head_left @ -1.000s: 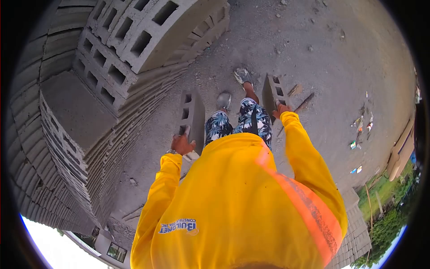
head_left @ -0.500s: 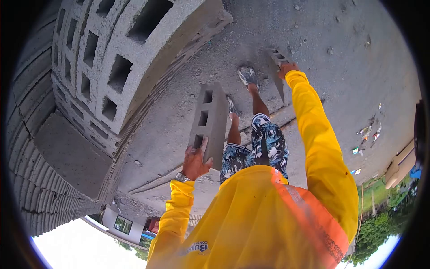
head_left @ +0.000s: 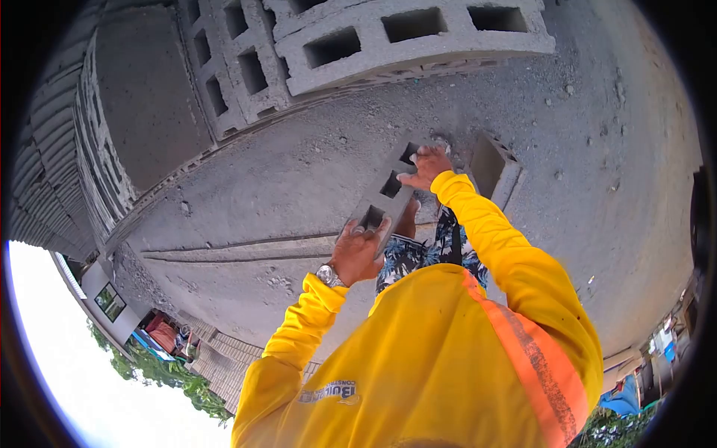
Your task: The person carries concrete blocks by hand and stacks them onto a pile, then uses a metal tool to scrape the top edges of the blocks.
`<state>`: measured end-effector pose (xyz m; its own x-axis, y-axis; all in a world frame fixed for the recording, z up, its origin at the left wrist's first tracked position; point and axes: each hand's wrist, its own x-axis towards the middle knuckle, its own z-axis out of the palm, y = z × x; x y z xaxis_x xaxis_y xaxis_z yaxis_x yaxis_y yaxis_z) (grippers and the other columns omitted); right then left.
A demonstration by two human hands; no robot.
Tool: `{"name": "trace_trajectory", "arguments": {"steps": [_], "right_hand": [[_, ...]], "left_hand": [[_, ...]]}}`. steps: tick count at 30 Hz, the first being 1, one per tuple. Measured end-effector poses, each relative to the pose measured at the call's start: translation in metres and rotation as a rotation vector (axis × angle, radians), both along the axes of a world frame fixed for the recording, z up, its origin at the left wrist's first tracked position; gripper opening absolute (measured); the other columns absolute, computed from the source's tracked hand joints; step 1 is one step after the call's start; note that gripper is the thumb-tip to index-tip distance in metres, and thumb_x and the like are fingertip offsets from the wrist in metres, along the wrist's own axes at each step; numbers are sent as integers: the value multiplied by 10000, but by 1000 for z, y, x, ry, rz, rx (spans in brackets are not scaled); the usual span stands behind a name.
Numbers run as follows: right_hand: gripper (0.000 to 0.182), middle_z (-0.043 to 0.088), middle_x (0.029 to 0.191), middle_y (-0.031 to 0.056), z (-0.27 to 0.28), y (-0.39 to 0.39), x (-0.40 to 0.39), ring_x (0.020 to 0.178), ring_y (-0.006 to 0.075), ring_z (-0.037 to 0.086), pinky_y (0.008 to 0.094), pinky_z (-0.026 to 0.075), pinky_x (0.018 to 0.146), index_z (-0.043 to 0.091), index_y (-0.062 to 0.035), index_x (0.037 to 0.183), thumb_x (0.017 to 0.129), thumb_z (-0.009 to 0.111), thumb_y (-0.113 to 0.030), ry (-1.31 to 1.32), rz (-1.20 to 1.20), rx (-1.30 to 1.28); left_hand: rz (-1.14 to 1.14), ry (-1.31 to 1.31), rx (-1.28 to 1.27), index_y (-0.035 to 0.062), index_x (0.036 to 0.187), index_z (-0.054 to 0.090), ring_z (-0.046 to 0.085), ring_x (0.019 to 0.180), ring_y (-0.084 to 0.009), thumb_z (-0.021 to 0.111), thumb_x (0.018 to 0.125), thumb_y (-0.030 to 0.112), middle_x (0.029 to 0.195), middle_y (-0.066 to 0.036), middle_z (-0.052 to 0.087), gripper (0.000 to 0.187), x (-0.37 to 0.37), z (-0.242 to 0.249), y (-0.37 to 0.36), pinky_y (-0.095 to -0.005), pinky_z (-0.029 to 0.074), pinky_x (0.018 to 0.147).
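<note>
A grey hollow concrete block (head_left: 381, 200) is held at a slant in front of my legs, its row of square holes facing up toward me. My left hand (head_left: 357, 252) grips its near end, fingers at the nearest hole. At the far end, my right hand (head_left: 427, 167) is closed over the edge, with the thumb by the middle hole. A second concrete block (head_left: 489, 168) stands on the ground just beyond my right forearm, touched by neither hand. My feet are mostly hidden behind the held block and my arms.
Concrete blocks (head_left: 372, 45) are stacked high across the top of the view, and more rows (head_left: 97, 127) line the left. Gravelly ground (head_left: 246, 194) with a long, narrow groove lies between the stacks and me. A building (head_left: 101, 291) and greenery show at lower left.
My right hand has let go of the second block, now standing on the ground, and has taken the far end of the block in my left hand. My view has turned toward the stacks.
</note>
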<state>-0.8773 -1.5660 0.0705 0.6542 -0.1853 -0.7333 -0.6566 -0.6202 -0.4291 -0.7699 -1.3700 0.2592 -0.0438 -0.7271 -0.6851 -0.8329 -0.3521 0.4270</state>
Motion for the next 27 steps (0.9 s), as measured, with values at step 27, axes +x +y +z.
{"name": "trace_trajectory", "arguments": {"steps": [27], "right_hand": [[296, 678, 833, 215, 210, 262, 143, 888, 337, 631, 415, 395, 911, 677, -7, 764, 643, 684, -277, -405, 417, 131]], "left_hand": [[678, -76, 1, 162, 1452, 339, 617, 977, -318, 656, 756, 215, 944, -161, 675, 767, -26, 224, 277, -504, 203, 1128]]}}
